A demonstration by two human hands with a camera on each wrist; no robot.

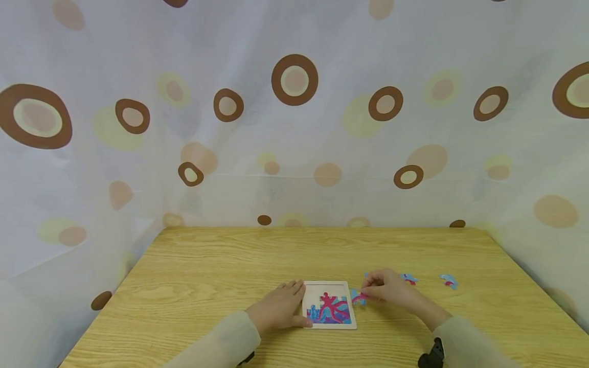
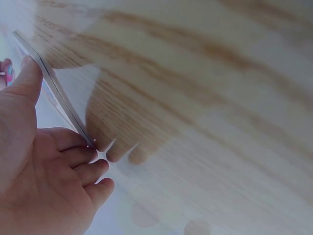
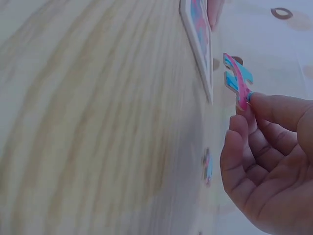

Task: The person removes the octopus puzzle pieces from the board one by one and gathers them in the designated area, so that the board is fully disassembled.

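Observation:
A square puzzle tray (image 1: 353, 321) with a pale frame lies on the table, its lower and right parts filled with pink, blue and purple pieces (image 1: 335, 313). My left hand (image 1: 279, 305) rests along the tray's left side, fingers extended, thumb on the lower left corner. At the right side of the tray, my right hand (image 1: 391, 290) pinches a pink and blue puzzle piece (image 3: 239, 81) between thumb and fingertips. In the head view this piece overlaps the tray's right rim. The tray's upper left area shows its bare base.
Right of the tray lie loose puzzle pieces: one (image 1: 408, 278) just beyond the right hand, another (image 1: 448, 281) farther right. A bit of blue (image 1: 366, 274) shows behind the right fingers. A dotted curtain (image 1: 294, 199) borders the wooden table (image 1: 221, 255).

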